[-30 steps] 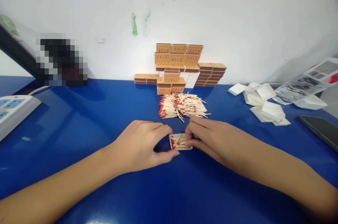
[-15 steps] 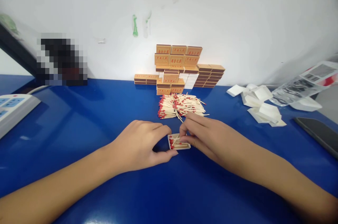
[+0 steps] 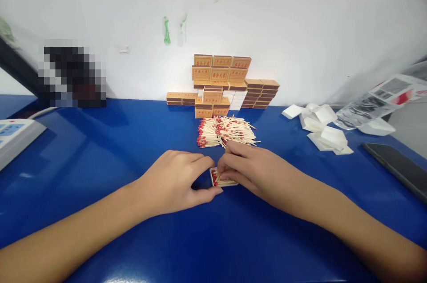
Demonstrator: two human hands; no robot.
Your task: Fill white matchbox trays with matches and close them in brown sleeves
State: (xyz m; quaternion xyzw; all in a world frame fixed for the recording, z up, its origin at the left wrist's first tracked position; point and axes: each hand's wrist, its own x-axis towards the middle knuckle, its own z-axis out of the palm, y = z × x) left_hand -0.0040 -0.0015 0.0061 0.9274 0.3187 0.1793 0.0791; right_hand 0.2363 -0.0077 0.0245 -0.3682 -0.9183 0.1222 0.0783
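A small white matchbox tray (image 3: 213, 183) lies on the blue table, with red-tipped matches (image 3: 227, 183) inside. My left hand (image 3: 176, 183) holds the tray's left end, index finger at the far corner and thumb at the near one. Over the tray's right part, my right hand (image 3: 250, 165) has its fingertips pinched down among the matches; the fingers hide much of what they grip. Just beyond is a loose pile of matches (image 3: 227, 131), many with red heads to the left.
Closed matchboxes (image 3: 220, 74) are stacked against the wall behind the pile. White paper trays (image 3: 322, 116), a clear plastic bottle (image 3: 363, 105) and a black phone (image 3: 396, 167) lie on the right. A power strip (image 3: 23, 140) sits at the left edge.
My right hand has moved left and down into the tray; matches held slanted above it now lie lower among the others. My left hand keeps its place on the tray. The view shifted slightly.
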